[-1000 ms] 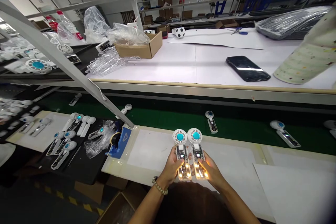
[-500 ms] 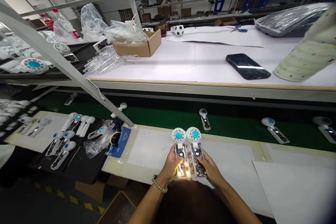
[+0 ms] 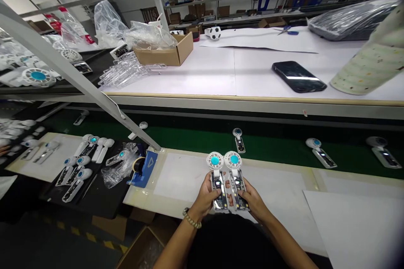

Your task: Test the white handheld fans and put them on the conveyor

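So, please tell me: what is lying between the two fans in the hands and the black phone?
The head view shows a strip of the near white bench, then a green conveyor belt with one white handheld fan on it, then the far bench's front edge.

Two handheld fans (image 3: 215, 160), teal hubs, clear handles

The left hand (image 3: 205, 199) and right hand (image 3: 253, 200) are held close together, fingers (image 3: 208, 188) curled in a grip, with both forearms (image 3: 176, 246) angled inward from the bottom of the view.
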### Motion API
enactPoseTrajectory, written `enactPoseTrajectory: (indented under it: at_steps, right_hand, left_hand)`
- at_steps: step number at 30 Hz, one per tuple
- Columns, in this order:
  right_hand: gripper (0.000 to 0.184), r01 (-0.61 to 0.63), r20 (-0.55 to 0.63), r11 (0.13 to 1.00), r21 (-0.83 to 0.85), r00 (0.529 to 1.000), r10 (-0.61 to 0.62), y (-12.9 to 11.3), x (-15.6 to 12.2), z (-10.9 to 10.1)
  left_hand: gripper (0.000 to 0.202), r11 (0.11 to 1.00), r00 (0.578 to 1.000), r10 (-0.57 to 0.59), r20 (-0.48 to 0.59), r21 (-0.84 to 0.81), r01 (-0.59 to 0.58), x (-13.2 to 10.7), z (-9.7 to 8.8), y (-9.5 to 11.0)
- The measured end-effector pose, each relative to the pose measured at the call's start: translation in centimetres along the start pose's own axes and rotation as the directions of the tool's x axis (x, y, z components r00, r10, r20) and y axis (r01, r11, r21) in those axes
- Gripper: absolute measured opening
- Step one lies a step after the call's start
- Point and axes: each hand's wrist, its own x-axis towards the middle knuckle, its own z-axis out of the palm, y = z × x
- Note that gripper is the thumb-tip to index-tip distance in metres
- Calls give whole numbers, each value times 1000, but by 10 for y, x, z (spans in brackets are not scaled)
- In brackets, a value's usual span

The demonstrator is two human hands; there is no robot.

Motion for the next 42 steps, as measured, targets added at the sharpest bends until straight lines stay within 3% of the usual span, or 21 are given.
enactPoseTrajectory:
  at_steps: [10,24,33,42]
  right_hand:
    - [70,33,22,998,-58,999,-32,8,3,-8]
    - [65,65,3,985,-160,998,-65,6,2,-10]
    - [66,57,78,995,-79,996,-51,6,2,-10]
    - [65,44,80,996,-79,996,-38,2,2,-10]
  left_hand:
    - [67,997,993,76,87,1,-77,2,-3,-1]
    - [67,997,993,76,94,-32,-74,3,-6,-5]
    - [66,998,994,55,91,-4,-55,5,-6,-3]
    - [65,999,994,46,98,11,-48,6,-3,-2]
